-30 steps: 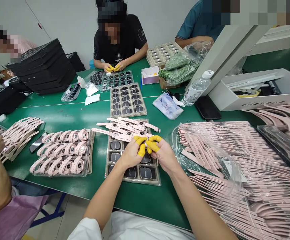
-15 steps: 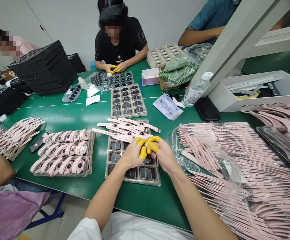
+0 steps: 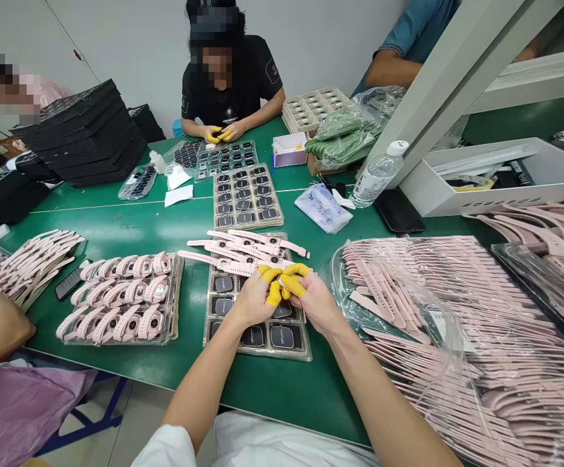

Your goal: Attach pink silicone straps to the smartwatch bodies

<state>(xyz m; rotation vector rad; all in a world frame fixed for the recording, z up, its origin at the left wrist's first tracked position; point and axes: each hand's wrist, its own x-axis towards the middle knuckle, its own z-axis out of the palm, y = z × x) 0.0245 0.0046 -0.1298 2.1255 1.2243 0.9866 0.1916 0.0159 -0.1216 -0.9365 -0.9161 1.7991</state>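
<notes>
Watch [image 3: 282, 283] between left hand [image 3: 250, 302], right hand [image 3: 317, 302]

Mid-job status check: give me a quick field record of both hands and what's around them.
left hand: yellow-capped fingertips pinched against the right's; anything between is hidden
right hand: same pinch
tray: black watch bodies in pockets, beneath both hands
loose watches: pink, piled across the tray's far end
straps: pink, bagged, to the right

Lighting: we record bright, even overhead light, soft shadows, glare on plastic wrap [image 3: 422, 305]; centre sharp, edges bowed outward.
</notes>
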